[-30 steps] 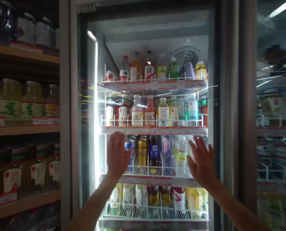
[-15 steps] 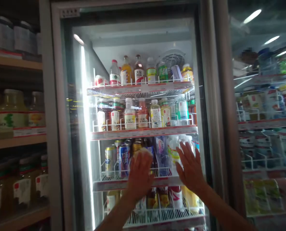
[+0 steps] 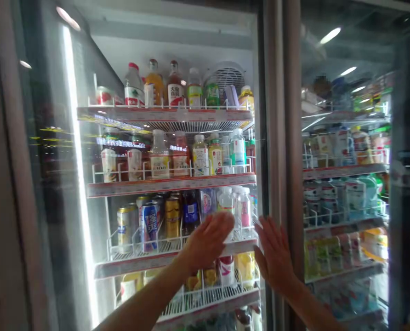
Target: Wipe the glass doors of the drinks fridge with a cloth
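Note:
My left hand (image 3: 208, 241) reaches up to the glass door of a lit drinks cooler, in front of the third shelf. Its fingers are pressed together around a pale, blurred patch at the fingertips that I cannot make out. My right hand (image 3: 276, 257) is raised by the door's right edge, fingers stretched out and holding nothing. Behind my hands stand a blue can (image 3: 150, 225), a gold can (image 3: 172, 218) and a bottle with a pink label (image 3: 244, 211). The left hand partly covers a clear bottle (image 3: 225, 197).
The cooler's upper shelf (image 3: 167, 113) and second shelf (image 3: 172, 184) bear rows of bottles. A metal door frame (image 3: 289, 138) runs upright beside my right hand. Past it, a second glass door shows more bottles (image 3: 356, 197). Reflections streak the glass.
The view has swung right, bringing more of the second cooler in and losing the left shelves. My left hand has moved right across the cooler, closer to my right hand.

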`<act>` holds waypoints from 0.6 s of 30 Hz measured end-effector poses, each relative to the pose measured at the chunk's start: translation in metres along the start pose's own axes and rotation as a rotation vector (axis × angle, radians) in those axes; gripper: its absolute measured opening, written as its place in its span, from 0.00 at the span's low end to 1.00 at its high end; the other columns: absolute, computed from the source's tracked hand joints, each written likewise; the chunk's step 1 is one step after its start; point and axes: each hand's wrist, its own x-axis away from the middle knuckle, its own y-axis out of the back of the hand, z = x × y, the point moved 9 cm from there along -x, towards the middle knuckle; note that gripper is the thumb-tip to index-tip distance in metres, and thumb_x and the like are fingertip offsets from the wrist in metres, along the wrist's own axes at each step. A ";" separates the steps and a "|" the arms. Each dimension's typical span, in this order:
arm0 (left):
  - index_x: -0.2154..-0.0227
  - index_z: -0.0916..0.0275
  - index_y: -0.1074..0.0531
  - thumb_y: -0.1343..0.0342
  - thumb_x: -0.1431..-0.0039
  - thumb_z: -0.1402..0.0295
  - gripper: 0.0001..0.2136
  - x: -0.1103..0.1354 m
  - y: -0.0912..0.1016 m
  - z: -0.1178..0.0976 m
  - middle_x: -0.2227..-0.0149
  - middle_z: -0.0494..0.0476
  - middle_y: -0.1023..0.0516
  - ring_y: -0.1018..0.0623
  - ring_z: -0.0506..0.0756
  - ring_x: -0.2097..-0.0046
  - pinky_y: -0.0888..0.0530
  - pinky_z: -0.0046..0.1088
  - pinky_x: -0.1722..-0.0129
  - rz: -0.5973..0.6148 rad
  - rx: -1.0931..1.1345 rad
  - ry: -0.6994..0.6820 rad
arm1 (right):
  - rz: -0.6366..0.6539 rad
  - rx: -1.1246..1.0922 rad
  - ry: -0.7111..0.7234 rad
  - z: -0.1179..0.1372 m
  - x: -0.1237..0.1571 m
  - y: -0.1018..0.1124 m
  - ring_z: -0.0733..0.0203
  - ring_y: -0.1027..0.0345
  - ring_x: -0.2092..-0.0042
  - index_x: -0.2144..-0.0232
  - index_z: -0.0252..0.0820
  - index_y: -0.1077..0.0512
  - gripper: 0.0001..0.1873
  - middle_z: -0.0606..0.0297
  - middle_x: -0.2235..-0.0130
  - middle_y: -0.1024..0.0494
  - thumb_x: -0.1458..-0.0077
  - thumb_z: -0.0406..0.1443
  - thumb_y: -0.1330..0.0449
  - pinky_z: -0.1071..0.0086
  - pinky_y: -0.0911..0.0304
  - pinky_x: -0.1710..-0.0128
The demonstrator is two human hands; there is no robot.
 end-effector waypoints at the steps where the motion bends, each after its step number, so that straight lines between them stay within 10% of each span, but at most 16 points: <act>1: 0.38 0.63 0.50 0.60 0.38 0.58 0.27 -0.006 -0.001 0.004 0.34 0.52 0.53 0.57 0.60 0.33 0.53 0.40 0.36 -0.010 0.002 0.095 | -0.014 0.004 -0.013 -0.003 0.002 0.005 0.49 0.59 0.34 0.36 0.39 0.56 0.34 0.54 0.36 0.47 0.43 0.32 0.51 0.47 0.57 0.38; 3: 0.38 0.65 0.50 0.60 0.38 0.59 0.27 -0.013 -0.005 -0.007 0.34 0.54 0.52 0.55 0.60 0.34 0.53 0.41 0.36 -0.003 0.036 0.123 | -0.017 0.012 -0.011 -0.005 0.007 0.011 0.49 0.59 0.34 0.36 0.38 0.56 0.34 0.53 0.35 0.48 0.43 0.31 0.51 0.48 0.58 0.38; 7: 0.39 0.66 0.48 0.60 0.38 0.64 0.25 -0.011 -0.011 -0.075 0.35 0.52 0.48 0.51 0.52 0.34 0.52 0.30 0.36 0.074 0.153 -0.299 | 0.010 0.041 0.037 -0.008 0.018 0.018 0.51 0.59 0.34 0.36 0.38 0.55 0.33 0.55 0.36 0.46 0.43 0.30 0.51 0.50 0.60 0.37; 13: 0.37 0.68 0.55 0.61 0.38 0.62 0.28 -0.051 -0.015 -0.037 0.34 0.57 0.52 0.52 0.59 0.34 0.52 0.40 0.37 0.087 0.175 0.038 | -0.015 0.070 0.005 -0.027 0.019 0.034 0.49 0.58 0.34 0.36 0.38 0.55 0.34 0.54 0.36 0.47 0.44 0.30 0.50 0.49 0.59 0.37; 18: 0.39 0.67 0.50 0.55 0.41 0.62 0.29 -0.028 -0.015 -0.077 0.35 0.53 0.48 0.53 0.52 0.34 0.52 0.30 0.36 0.096 0.225 -0.387 | 0.037 0.081 0.030 -0.028 0.015 0.037 0.50 0.56 0.35 0.36 0.40 0.54 0.33 0.55 0.37 0.44 0.44 0.31 0.51 0.48 0.58 0.38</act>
